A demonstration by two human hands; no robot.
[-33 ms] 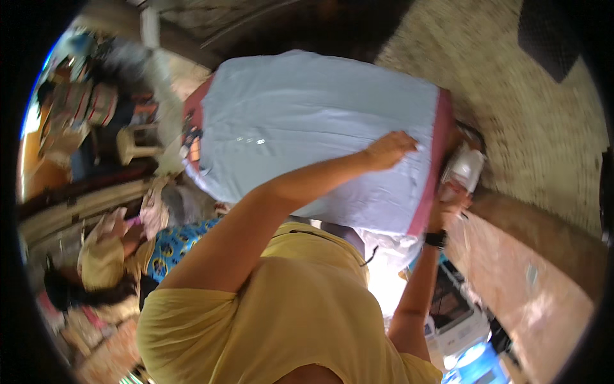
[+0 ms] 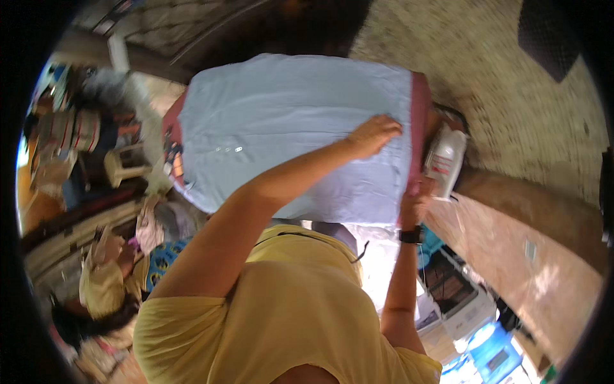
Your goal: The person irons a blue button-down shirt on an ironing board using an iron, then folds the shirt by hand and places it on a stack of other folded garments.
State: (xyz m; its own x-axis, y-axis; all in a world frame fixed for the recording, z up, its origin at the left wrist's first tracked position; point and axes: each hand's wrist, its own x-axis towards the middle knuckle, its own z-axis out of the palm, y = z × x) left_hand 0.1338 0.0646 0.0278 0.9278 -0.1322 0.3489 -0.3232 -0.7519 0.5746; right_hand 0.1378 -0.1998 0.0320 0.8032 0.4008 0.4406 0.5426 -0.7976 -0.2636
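Observation:
A light-blue cloth (image 2: 288, 102) lies spread over a padded board with a maroon cover (image 2: 419, 115), which shows at both ends. My left hand (image 2: 374, 136) rests on the cloth near its right edge, fingers curled; what is under the fingertips, if anything, is hidden. Three small white shiny bits (image 2: 238, 149) sit on the cloth to the left. My right hand (image 2: 417, 201), with a dark watch on the wrist, is at the board's right end, its fingers blurred. Beside it lies a rounded white object with red marks (image 2: 446, 157), its kind unclear, with a dark curved part behind.
A brown wooden panel (image 2: 511, 224) runs along the right. At lower right stand a white appliance (image 2: 457, 288) and a blue container (image 2: 492, 349). On the left are a wooden stool (image 2: 125, 163), stacked goods (image 2: 70, 131) and another person in yellow (image 2: 102, 288).
My view has shifted, so the board appears further left. My right hand, earlier overlapping the white object's near end, now sits more to its left. My left hand stays over the cloth's right part.

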